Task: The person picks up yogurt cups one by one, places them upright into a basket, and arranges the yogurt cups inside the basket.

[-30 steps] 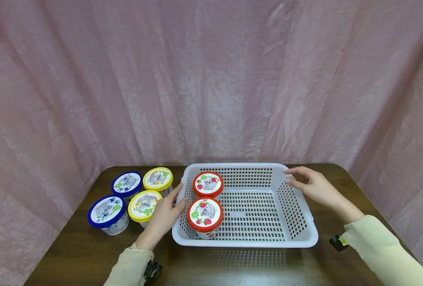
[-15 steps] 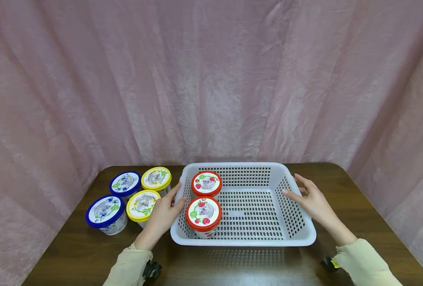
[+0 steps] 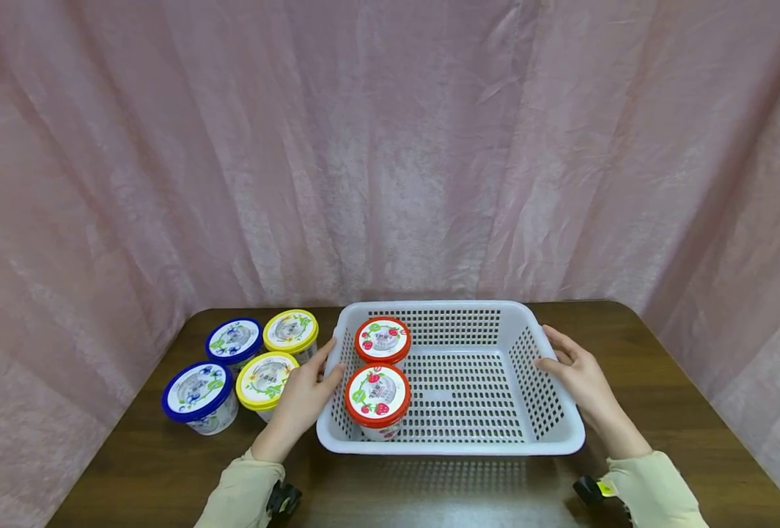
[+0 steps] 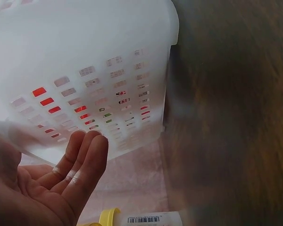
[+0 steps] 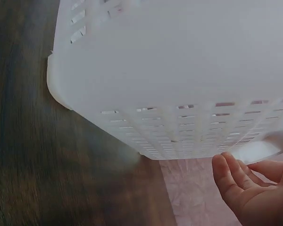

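A white perforated plastic basket point(image 3: 456, 446) sits on the table with two red-lidded tubs inside at its left end, one far point(image 3: 383, 340) and one near point(image 3: 378, 397). My left hand point(image 3: 303, 393) grips the basket's left rim, its thumb on the inner side. In the left wrist view, this hand's fingers point(image 4: 87, 160) lie against the outside of the holed wall. At the opposite end my right hand point(image 3: 583, 379) holds the right rim, thumb over the inside, fingers outside. The right wrist view shows those fingertips point(image 5: 220, 162) close under the rim, beside the basket's outer wall point(image 5: 170, 70).
Left of the basket stand two yellow-lidded tubs point(image 3: 291, 329) and two blue-lidded tubs point(image 3: 197, 391); the nearer yellow-lidded tub point(image 3: 266, 378) is right beside my left hand. A pink curtain point(image 3: 390, 147) hangs behind the brown wooden table point(image 3: 139, 469).
My right hand has come down from above the basket's right rim and taken hold of it, with the forearm swinging left. The left hand and the tubs have stayed nearly in place.
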The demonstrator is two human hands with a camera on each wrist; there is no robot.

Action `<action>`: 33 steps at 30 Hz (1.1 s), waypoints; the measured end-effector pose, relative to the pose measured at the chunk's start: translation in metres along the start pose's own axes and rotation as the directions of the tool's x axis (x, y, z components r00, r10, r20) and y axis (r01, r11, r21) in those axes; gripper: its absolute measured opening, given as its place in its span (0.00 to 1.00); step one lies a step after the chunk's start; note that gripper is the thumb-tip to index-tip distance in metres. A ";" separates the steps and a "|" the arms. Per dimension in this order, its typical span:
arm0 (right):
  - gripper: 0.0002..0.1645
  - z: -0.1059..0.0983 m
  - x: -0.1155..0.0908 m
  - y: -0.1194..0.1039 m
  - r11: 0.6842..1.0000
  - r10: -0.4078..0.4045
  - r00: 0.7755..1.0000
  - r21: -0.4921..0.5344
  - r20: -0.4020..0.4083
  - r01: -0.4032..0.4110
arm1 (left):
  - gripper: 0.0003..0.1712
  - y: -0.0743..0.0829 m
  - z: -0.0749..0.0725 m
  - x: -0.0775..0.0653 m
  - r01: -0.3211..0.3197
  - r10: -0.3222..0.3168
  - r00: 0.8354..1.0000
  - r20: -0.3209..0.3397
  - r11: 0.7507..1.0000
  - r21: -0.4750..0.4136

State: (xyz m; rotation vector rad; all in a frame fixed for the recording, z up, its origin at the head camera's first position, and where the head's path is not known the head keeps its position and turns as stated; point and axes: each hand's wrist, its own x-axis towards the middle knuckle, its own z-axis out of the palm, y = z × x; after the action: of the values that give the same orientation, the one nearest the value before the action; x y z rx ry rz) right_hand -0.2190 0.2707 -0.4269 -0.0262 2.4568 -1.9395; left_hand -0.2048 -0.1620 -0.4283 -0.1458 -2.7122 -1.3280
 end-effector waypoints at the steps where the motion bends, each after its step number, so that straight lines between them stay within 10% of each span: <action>1: 0.44 0.000 0.000 0.000 1.000 0.000 1.000 0.004 0.002 0.000 | 0.33 0.000 0.000 0.000 0.002 -0.002 1.000 0.000 1.000 -0.001; 16: 0.43 0.001 0.003 0.003 0.999 -0.011 1.000 0.052 -0.015 0.012 | 0.34 0.002 0.000 -0.001 0.006 -0.006 1.000 -0.004 1.000 0.005; 33: 0.42 0.004 -0.002 0.009 0.998 0.000 0.999 0.061 -0.038 0.002 | 0.31 0.014 -0.012 -0.004 -0.208 0.244 0.963 -0.113 0.942 0.264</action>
State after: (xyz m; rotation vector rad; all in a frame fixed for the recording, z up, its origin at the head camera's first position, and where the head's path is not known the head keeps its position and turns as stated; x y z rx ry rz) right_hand -0.2168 0.2690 -0.4361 0.0106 2.4189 -2.0336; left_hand -0.1980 -0.1630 -0.4111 -0.3140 -2.6162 -0.8897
